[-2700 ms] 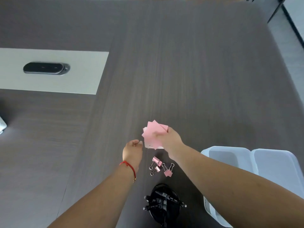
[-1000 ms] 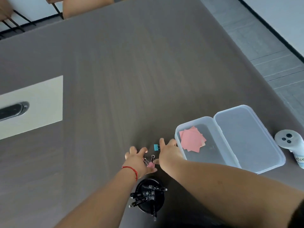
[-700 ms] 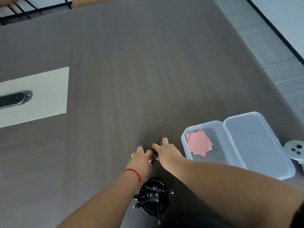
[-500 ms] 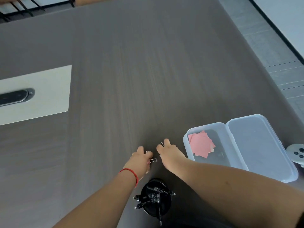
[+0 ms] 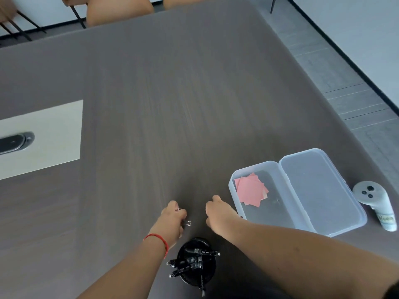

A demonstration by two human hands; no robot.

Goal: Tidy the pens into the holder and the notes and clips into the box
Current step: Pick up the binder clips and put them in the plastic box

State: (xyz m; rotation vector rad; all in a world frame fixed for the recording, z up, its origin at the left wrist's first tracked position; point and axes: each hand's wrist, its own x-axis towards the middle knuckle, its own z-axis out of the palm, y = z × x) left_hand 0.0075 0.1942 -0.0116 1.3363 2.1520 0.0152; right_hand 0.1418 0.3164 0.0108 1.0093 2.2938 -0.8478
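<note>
My left hand (image 5: 171,220), with a red string at the wrist, is closed around binder clips (image 5: 187,222); two silver wire handles stick out of the fist. My right hand (image 5: 219,214) is also closed, close to the near left corner of the clear plastic box (image 5: 234,180); what it holds is hidden. Pink sticky notes (image 5: 251,192) lie in the box's left half. The box lid (image 5: 319,188) lies open to the right. A black pen holder (image 5: 197,263) with several black pens stands just below my hands.
A white handheld controller (image 5: 374,201) lies right of the box lid near the table edge. A pale inset panel (image 5: 49,134) with a dark oval socket cover (image 5: 15,142) sits at the left. Chairs (image 5: 116,9) stand beyond the far edge.
The pink notes went from my right hand into the box. Both hands then closed over the clips on the table and have drawn slightly apart; the loose clips no longer lie on the table.
</note>
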